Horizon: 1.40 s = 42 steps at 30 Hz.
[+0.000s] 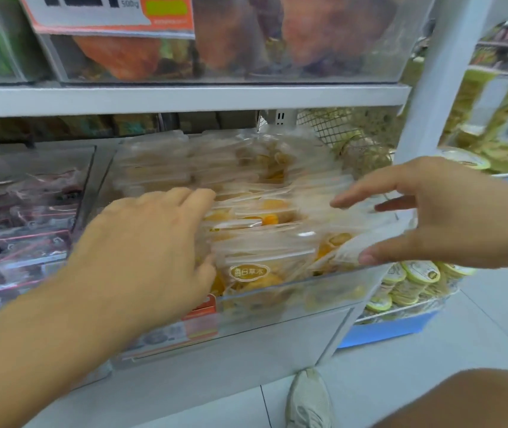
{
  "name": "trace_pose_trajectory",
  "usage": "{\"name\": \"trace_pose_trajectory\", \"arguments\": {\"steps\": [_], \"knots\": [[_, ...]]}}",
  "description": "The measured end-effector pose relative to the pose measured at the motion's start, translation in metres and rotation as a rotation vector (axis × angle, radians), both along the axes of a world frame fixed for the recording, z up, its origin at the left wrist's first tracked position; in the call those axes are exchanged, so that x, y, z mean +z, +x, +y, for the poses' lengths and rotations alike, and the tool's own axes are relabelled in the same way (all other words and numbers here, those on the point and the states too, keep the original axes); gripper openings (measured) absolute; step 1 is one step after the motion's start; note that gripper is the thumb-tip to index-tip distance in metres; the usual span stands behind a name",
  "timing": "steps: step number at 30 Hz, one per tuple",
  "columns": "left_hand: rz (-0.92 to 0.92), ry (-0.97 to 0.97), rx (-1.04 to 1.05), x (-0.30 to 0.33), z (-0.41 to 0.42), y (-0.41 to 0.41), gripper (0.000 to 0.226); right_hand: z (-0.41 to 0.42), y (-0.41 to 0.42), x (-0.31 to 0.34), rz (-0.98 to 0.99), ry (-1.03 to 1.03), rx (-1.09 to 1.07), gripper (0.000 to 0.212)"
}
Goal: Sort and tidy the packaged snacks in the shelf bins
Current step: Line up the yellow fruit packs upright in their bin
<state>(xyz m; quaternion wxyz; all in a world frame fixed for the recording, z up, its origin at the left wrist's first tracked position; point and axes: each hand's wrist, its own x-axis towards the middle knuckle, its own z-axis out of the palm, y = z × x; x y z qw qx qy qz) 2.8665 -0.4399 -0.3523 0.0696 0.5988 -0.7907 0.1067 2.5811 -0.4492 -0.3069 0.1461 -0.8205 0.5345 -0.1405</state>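
Clear plastic is what you are dealing with: the middle bin (293, 291) on the lower shelf is packed with transparent pouches of yellow dried fruit (265, 223), standing in loose, overlapping rows. Use that bin as your landmark. Your left hand (154, 242) lies over the bin's left side, fingers fairly straight and pressed flat against the pouch tops, gripping nothing. Your right hand (425, 211) hovers at the bin's right edge, fingers spread and relaxed; its thumb seems to touch a tilted pouch (351, 242) at the front right corner, though blur keeps me from being sure.

Expect these pouches to be light, soft and slippery: the film is glossy, so a flat push will probably make them slide over each other rather than line up. The fruit inside looks lumpy, so squeeze gently. Take each pouch by its flat sealed top strip, where the film is stiffest, and stand it upright against its neighbour.

Left of the bin sits a bin of dark red packets (21, 230); right of it, past the white shelf post (432, 88), a basket of round yellow-lidded tubs (413, 282).
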Motion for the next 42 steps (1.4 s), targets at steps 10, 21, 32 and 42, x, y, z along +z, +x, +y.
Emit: {"name": "trace_pose_trajectory", "arguments": {"steps": [10,21,32,42], "knots": [[0.091,0.025,-0.183,-0.008,-0.013,0.007,0.061,-0.014,0.016,-0.022,-0.042,-0.050,0.035,0.034],[0.378,-0.051,-0.579,-0.004,0.003,-0.037,0.037,-0.002,-0.002,-0.004,0.005,0.116,-0.099,0.020],[0.396,-0.052,-0.569,-0.027,0.002,-0.050,0.016,-0.010,-0.006,-0.014,0.132,0.014,-0.136,0.006],[0.315,-0.182,-0.486,-0.015,-0.018,-0.095,0.014,-0.001,-0.009,-0.004,0.312,-0.126,-0.305,0.017]]}}
